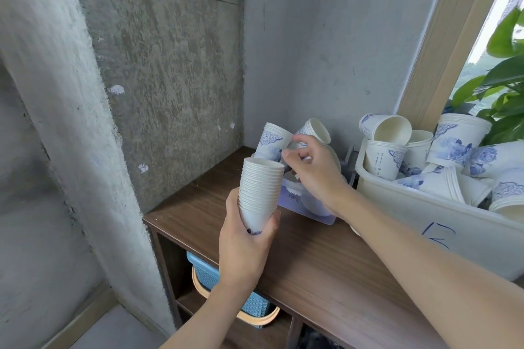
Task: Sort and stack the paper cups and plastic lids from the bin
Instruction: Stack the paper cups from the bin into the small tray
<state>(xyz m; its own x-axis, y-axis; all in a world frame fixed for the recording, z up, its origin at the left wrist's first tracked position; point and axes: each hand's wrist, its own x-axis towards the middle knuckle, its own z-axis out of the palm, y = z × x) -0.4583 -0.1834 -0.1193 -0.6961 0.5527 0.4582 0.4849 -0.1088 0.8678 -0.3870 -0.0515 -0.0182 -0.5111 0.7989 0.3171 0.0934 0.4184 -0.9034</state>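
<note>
Head view: a nested cup stack (261, 193) is gripped by the left hand (246, 246), left of the white bin (425, 207). Loose cups (272, 142) there are reached by the right hand (312, 170); its grasp cannot be told. Many jumbled cups (385, 159) lie unsorted in the bin.

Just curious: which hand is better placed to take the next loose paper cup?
Right hand: it is at the tilted blue-patterned white paper cup, while the left hand grips the nested stack of white paper cups.
</note>
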